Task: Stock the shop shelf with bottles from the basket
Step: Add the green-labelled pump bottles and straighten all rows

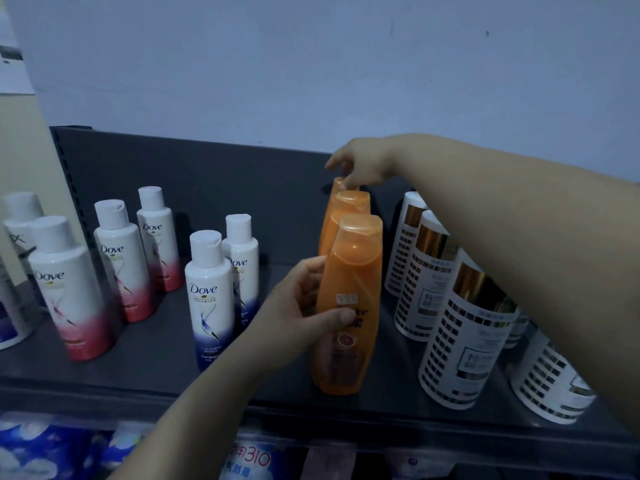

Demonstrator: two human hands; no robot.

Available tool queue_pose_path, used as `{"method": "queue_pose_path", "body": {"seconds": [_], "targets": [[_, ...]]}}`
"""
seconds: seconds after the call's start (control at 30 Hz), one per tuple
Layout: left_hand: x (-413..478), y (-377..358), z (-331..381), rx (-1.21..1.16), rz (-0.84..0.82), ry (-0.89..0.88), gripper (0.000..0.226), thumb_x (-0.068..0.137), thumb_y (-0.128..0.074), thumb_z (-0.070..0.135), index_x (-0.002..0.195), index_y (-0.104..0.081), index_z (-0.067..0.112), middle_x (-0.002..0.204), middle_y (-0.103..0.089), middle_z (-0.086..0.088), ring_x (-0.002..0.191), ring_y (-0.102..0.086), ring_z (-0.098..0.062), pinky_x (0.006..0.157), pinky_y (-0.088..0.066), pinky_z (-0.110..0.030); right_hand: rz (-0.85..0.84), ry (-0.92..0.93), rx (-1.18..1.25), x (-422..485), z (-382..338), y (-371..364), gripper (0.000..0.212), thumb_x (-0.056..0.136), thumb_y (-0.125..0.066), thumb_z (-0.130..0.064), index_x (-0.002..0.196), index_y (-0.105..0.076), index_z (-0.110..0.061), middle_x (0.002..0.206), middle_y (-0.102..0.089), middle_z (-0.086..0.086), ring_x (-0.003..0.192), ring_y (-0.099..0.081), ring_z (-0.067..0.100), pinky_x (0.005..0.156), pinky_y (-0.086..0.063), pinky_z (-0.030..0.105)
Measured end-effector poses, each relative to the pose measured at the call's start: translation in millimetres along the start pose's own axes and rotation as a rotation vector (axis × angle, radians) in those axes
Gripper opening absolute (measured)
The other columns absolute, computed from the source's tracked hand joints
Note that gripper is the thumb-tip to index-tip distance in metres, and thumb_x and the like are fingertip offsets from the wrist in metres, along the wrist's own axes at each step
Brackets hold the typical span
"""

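Three orange bottles stand in a row running front to back on the dark grey shelf (pixel 214 372). My left hand (pixel 298 306) grips the front orange bottle (pixel 353 271) by its middle, thumb across the label. My right hand (pixel 360 164) reaches over to the back of the row, and its fingertips pinch the cap of the rear orange bottle (pixel 337 185). The middle orange bottle (pixel 348 206) stands between them, mostly hidden. The basket is out of view.
White Dove bottles with red bases (pixel 121 251) and with blue bases (pixel 207 292) stand to the left. White and gold lattice-patterned bottles (pixel 464 327) crowd the right, under my right forearm. Blue packaged goods (pixel 45 445) lie on the shelf below. A pale wall rises behind.
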State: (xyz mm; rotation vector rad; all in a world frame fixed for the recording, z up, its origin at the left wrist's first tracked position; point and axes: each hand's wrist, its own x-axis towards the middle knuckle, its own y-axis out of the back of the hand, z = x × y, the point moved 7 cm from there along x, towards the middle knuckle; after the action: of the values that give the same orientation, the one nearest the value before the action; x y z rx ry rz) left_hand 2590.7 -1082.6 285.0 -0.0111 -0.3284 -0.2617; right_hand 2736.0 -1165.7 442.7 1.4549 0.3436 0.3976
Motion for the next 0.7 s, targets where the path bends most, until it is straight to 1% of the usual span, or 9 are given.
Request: {"method": "queue_pose_path", "body": {"seconds": [0.1,0.17,0.23,0.3,0.43,0.53,0.6,0.7], "targets": [[0.5,-0.7,-5.5,-0.008,-0.021,0.014,0.056,0.071,-0.08,0.011,0.119,-0.053,0.02,0.109,-0.071,-0.002,0.103,-0.067,-0.017,0.081,-0.053,-0.028,-0.036,-0.008,0.064,15.3,2.6,-10.5,0.044,0.089,-0.062,-0.021,0.132,-0.054,-0.028,0.131,-0.054,0.0,0.112,-0.058,0.024,0.094,-0.05,0.036],[1.1,-0.9,-8.9,-0.004,-0.037,0.026,0.051,0.074,-0.078,0.006,0.118,-0.055,0.018,0.109,-0.071,-0.002,0.103,-0.067,-0.018,0.081,-0.053,-0.028,-0.033,-0.01,0.108,21.0,4.5,-10.9,0.037,0.086,-0.068,-0.024,0.122,-0.061,-0.026,0.118,-0.058,-0.001,0.105,-0.062,0.024,0.087,-0.052,0.032],[1.4,-0.5,-10.4,-0.004,-0.045,0.03,0.049,0.076,-0.076,0.003,0.117,-0.055,0.018,0.109,-0.071,-0.002,0.103,-0.067,-0.018,0.082,-0.053,-0.028,-0.019,-0.013,0.135,25.0,6.3,-10.2,0.035,0.084,-0.071,-0.028,0.118,-0.062,-0.023,0.113,-0.059,-0.002,0.102,-0.064,0.023,0.085,-0.052,0.031],[1.8,-0.8,-9.9,-0.013,-0.049,0.023,0.049,0.074,-0.076,0.004,0.117,-0.056,0.018,0.108,-0.071,-0.002,0.103,-0.067,-0.018,0.082,-0.053,-0.028,0.003,-0.021,0.142,28.6,8.5,-10.1,0.034,0.084,-0.071,-0.029,0.117,-0.063,-0.022,0.111,-0.06,-0.001,0.101,-0.064,0.023,0.085,-0.052,0.032],[2.7,-0.2,-10.5,-0.02,-0.053,0.011,0.05,0.074,-0.076,0.005,0.118,-0.056,0.017,0.111,-0.07,-0.004,0.104,-0.067,-0.019,0.083,-0.053,-0.029,0.011,-0.053,0.13,34.4,13.2,-12.1,0.035,0.083,-0.072,-0.031,0.116,-0.063,-0.023,0.113,-0.063,0.001,0.099,-0.064,0.023,0.083,-0.052,0.032],[3.0,0.5,-10.9,-0.029,-0.059,0.005,0.05,0.073,-0.076,0.005,0.118,-0.055,0.016,0.11,-0.071,-0.004,0.104,-0.067,-0.02,0.083,-0.053,-0.028,0.002,-0.061,0.128,34.2,14.7,-12.8,0.036,0.085,-0.07,-0.031,0.119,-0.063,-0.023,0.115,-0.062,0.002,0.099,-0.063,0.022,0.081,-0.049,0.03],[2.9,0.1,-11.8,-0.029,-0.071,0.008,0.051,0.074,-0.076,0.004,0.119,-0.055,0.016,0.111,-0.07,-0.005,0.104,-0.067,-0.02,0.084,-0.053,-0.03,0.005,-0.063,0.121,32.5,14.0,-12.7,0.039,0.085,-0.07,-0.031,0.122,-0.062,-0.023,0.118,-0.061,0.001,0.102,-0.062,0.022,0.085,-0.048,0.031],[2.8,0.7,-13.5,-0.022,-0.074,0.004,0.051,0.074,-0.078,0.006,0.119,-0.055,0.018,0.111,-0.07,-0.003,0.105,-0.067,-0.02,0.085,-0.053,-0.03,0.02,-0.077,0.115,30.9,13.1,-12.8,0.049,0.085,-0.069,-0.034,0.131,-0.056,-0.023,0.129,-0.057,0.001,0.109,-0.059,0.024,0.093,-0.048,0.034]]}}
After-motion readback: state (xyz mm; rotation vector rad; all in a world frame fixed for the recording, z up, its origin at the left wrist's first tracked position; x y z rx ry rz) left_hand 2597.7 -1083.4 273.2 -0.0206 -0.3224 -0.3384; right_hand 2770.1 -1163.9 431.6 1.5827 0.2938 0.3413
